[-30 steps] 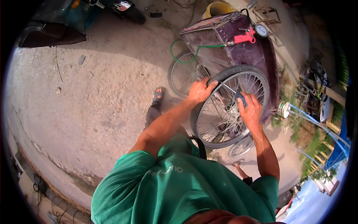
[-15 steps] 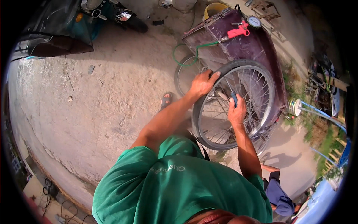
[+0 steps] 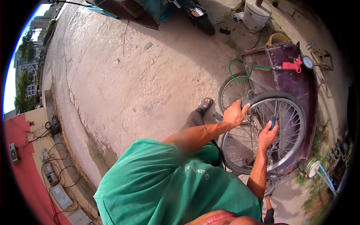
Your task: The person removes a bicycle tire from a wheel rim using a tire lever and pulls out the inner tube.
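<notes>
A spoked bicycle wheel (image 3: pixel 303 123) with a black tyre (image 3: pixel 275 94) stands in front of me, leaning toward a dark purple metal panel (image 3: pixel 309 93). My left hand (image 3: pixel 235 113) is closed on the tyre at the wheel's upper left, thumb on top. In front of the spokes, my right hand (image 3: pixel 268 137) is wrapped round a blue-handled screwdriver (image 3: pixel 273 122). Its thin shaft points up toward the top of the rim; where its tip ends I cannot make out. Behind my left hand shows a second bicycle wheel (image 3: pixel 222 95).
On the purple panel lies a red air inflator gun (image 3: pixel 291 66) with a round gauge (image 3: pixel 308 62) and green hose (image 3: pixel 258 67). Farther back are a white bucket (image 3: pixel 255 17), a yellow container (image 3: pixel 278 38) and a motorcycle wheel (image 3: pixel 204 24). Another person's arm (image 3: pixel 269 204) shows lower right.
My view has swung left, so the whole scene sits farther right and lower. Both hands keep about the same places at the wheel, the left on the tyre, the right on the screwdriver.
</notes>
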